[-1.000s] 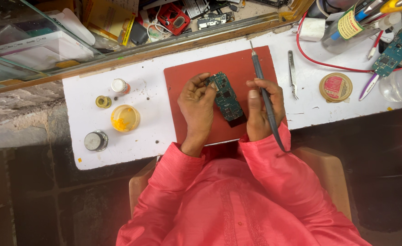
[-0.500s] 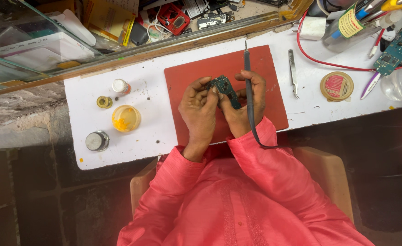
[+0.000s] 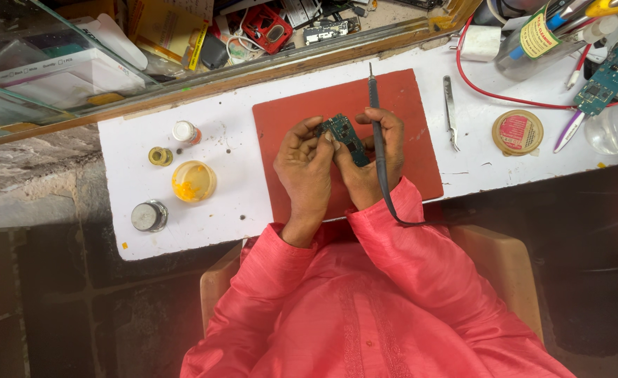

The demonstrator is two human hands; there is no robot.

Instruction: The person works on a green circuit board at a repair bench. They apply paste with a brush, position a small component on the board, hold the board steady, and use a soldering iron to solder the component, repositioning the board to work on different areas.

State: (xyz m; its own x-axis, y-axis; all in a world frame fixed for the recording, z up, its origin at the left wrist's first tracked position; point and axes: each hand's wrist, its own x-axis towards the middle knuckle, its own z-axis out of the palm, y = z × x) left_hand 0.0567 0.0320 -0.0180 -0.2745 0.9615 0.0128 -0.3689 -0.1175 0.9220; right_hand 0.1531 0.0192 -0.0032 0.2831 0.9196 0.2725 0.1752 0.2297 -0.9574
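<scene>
A small dark green circuit board [image 3: 344, 136] is held above the red mat [image 3: 414, 168] between both hands. My left hand [image 3: 307, 171] pinches its left edge with thumb and fingers. My right hand [image 3: 372, 157] supports the board's right side and also grips a dark soldering iron [image 3: 374, 115], whose tip points away from me toward the back of the table. The iron's cable [image 3: 393, 210] loops over my right wrist and pink sleeve.
Metal tweezers [image 3: 451, 115] lie right of the mat, beside a round tin [image 3: 517, 131]. A yellow paste jar [image 3: 193, 180], a small white bottle [image 3: 185, 131], a solder spool [image 3: 159, 155] and a metal-lidded pot [image 3: 148, 215] stand on the left. Another circuit board [image 3: 606, 78] lies far right.
Both hands lifted the board off the mat and drew together around it. The right hand shifted left with the soldering iron, which now stands more upright, pointing to the back.
</scene>
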